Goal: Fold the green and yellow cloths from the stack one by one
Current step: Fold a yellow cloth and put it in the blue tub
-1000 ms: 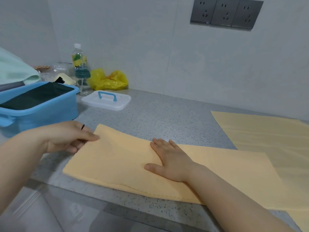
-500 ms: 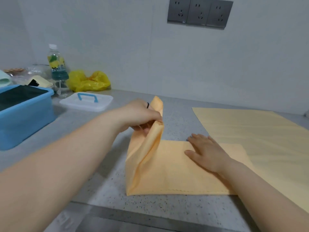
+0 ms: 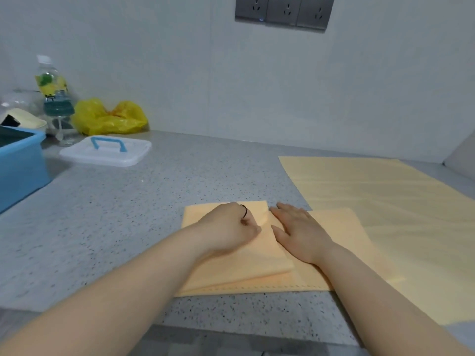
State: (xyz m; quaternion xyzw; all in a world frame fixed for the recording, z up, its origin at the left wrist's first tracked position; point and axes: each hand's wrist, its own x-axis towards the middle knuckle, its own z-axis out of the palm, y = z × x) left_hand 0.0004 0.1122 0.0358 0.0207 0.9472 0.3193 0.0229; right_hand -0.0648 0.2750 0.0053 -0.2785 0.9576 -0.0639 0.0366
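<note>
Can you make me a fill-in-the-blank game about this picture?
1. Both hands, left hand and right hand, rest on a folded ____ cloth.
2. The white lid has a ____ handle.
3. A thin dark ____ sits on a finger of the left hand.
4. The bottle stands beside a crumpled yellow ____.

Missing words: yellow; blue; ring; bag
</note>
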